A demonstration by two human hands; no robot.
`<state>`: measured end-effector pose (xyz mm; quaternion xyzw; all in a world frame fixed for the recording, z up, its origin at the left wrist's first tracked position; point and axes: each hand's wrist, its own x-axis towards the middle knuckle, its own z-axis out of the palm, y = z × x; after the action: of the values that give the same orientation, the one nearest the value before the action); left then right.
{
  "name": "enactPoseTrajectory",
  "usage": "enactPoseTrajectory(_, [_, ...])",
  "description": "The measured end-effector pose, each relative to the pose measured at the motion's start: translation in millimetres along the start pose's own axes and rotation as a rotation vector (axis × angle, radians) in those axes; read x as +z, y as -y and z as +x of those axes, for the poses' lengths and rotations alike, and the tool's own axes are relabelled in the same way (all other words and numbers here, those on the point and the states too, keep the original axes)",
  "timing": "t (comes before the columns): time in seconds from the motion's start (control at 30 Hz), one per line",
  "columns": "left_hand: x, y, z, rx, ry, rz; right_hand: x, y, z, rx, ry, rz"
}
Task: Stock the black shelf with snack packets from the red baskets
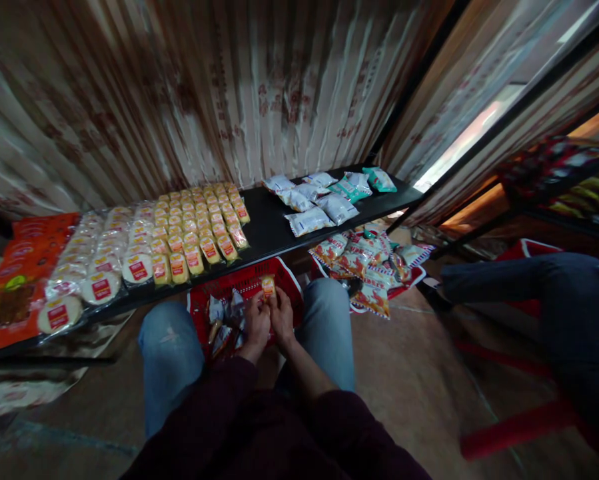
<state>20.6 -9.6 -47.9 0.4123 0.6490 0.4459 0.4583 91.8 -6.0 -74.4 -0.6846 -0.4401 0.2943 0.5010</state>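
Dark sleeves nearest; left hand and right hand, fingers of both pinching small yellow packet over near red basket, which holds wrapped snacks. Right of it, second basket heaped with orange-white bags.

Packaged cakes lining a black shelf suggest a shop.

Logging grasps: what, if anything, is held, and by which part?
A yellow packet, by its lower end, with the left hand and right hand together.
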Motion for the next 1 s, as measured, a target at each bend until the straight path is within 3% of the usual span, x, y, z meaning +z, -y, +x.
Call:
enactPoseTrajectory(0.23, [7.9, -23.1, -3.4, 0.113, 0.02, -0.002, -10.9, 14.6, 12.3, -0.099, -0.07, -0.036])
enactPoseTrajectory(0.5, [9.9, -64.6, 8.1, 0.223, -0.009, -0.019, -16.5, 50.9, 36.9, -0.132, -0.056, -0.006])
enactPoseTrajectory(0.73, [15.0, -92.0, 34.0, 0.291, -0.004, 0.001, -5.4, 69.5, 76.6, -0.2, -0.033, 0.052])
enactPoseTrajectory(1.0, [25.2, -118.3, 71.7, 0.321, -0.103, -0.02, 18.3, 93.3, 121.6, -0.254, 0.026, 0.14])
